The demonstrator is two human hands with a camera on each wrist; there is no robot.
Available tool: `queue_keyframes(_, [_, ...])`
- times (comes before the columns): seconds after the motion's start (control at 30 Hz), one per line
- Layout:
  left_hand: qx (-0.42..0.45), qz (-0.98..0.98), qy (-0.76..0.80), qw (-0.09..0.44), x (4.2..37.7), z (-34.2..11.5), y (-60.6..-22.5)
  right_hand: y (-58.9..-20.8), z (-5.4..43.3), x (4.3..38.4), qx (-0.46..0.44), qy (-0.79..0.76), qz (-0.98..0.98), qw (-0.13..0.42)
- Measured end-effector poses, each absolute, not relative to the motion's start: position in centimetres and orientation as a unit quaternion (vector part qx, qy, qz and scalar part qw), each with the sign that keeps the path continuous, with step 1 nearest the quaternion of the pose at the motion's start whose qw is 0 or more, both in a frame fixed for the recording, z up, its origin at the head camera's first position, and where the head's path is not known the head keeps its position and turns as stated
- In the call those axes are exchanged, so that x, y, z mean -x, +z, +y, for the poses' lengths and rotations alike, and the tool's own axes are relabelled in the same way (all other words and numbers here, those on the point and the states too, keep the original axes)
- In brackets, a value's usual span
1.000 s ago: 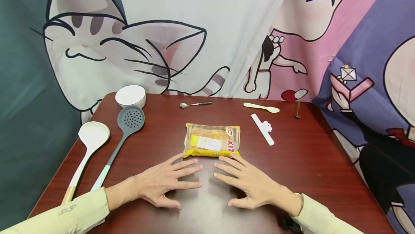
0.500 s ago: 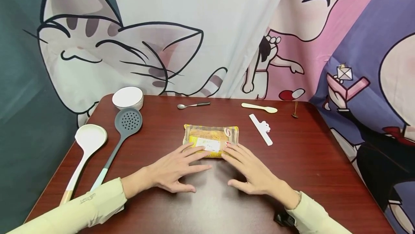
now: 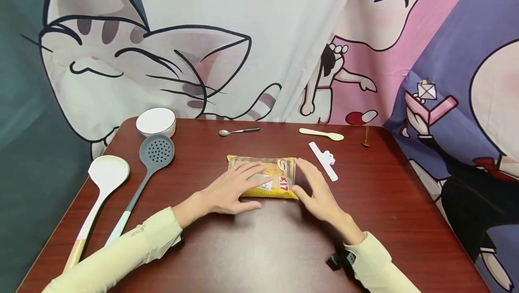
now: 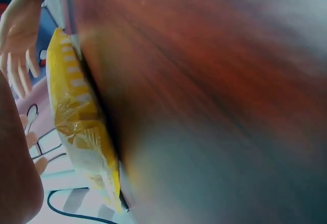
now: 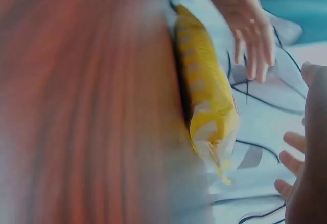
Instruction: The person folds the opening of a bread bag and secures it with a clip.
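Note:
A plastic-wrapped food packet point(image 3: 284, 178), yellow and see-through with red "K17" print, lies flat in the middle of the table. My left hand point(image 3: 231, 189) is over its left half, fingers spread, covering part of the white label. In the right wrist view that left hand point(image 5: 250, 35) appears raised above the packet point(image 5: 204, 75). Beside the packet's right end is my right hand point(image 3: 319, 196), fingers extended and slightly bent, thumb near the corner. Neither hand grips anything; whether the right fingertips touch the wrapper, I cannot tell.
Left on the table are a white ladle point(image 3: 107, 173), a grey skimmer point(image 3: 156, 153) and a white bowl point(image 3: 157, 121). Behind the packet lie a small metal spoon point(image 3: 239, 131) and a cream spoon point(image 3: 322, 134). A white clip point(image 3: 324, 161) lies to its right. Printed curtains point(image 3: 227, 4) hang behind.
Both hands have moved forward from the table in front of the packet. The left has come over its left half; the right has shifted to its right end. The packet stays in place.

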State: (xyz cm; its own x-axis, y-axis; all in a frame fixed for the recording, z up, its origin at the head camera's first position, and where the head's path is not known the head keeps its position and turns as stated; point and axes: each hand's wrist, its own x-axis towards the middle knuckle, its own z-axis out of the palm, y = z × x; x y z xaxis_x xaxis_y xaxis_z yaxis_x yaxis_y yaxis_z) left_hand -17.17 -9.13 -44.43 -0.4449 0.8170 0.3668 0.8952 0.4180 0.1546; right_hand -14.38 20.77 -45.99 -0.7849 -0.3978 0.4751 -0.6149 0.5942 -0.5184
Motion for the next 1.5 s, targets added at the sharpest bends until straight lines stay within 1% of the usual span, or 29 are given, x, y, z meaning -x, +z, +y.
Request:
queue_keyframes(0.13, [0.488,-0.845,-0.200,0.083,18.6,-8.1,-44.8,-47.0,20.6,15.5,-0.201,0.422,-0.871,0.154])
queue_keyframes(0.37, [0.467,-0.855,-0.221,0.049,22.0,-5.3,-44.2,-49.3,20.2,17.7,-0.017,0.531,-0.836,0.137])
queue_keyframes(0.43, [0.448,-0.863,-0.232,0.029,22.8,-4.3,-44.1,-49.3,20.0,18.0,0.011,0.545,-0.827,0.138])
queue_keyframes(0.57, [0.405,-0.875,-0.264,-0.008,24.2,-2.6,-44.1,-49.9,19.4,19.3,0.044,0.543,-0.824,0.158])
queue_keyframes(0.63, [0.393,-0.875,-0.282,-0.014,24.9,-1.8,-44.1,-50.8,19.3,20.3,0.061,0.533,-0.824,0.179])
queue_keyframes(0.77, [0.355,-0.879,-0.318,-0.033,26.4,0.0,-43.6,-50.6,19.2,22.1,0.099,0.506,-0.835,0.192])
queue_keyframes(0.93, [0.306,-0.893,-0.324,-0.063,28.2,2.6,-43.6,-50.0,19.6,23.6,0.105,0.471,-0.856,0.188])
queue_keyframes(1.1, [0.292,-0.902,-0.311,-0.068,28.2,4.3,-44.9,-49.9,20.0,23.4,0.101,0.437,-0.874,0.189])
queue_keyframes(1.2, [0.277,-0.905,-0.317,-0.064,27.6,4.3,-45.8,-50.2,19.9,23.0,0.082,0.436,-0.878,0.181])
queue_keyframes(1.33, [0.260,-0.903,-0.337,-0.066,26.8,3.4,-46.3,-50.6,19.2,22.7,0.026,0.469,-0.867,0.165])
queue_keyframes(1.5, [0.255,-0.899,-0.347,-0.083,26.7,2.7,-46.2,-50.7,18.7,22.6,-0.014,0.506,-0.842,0.183])
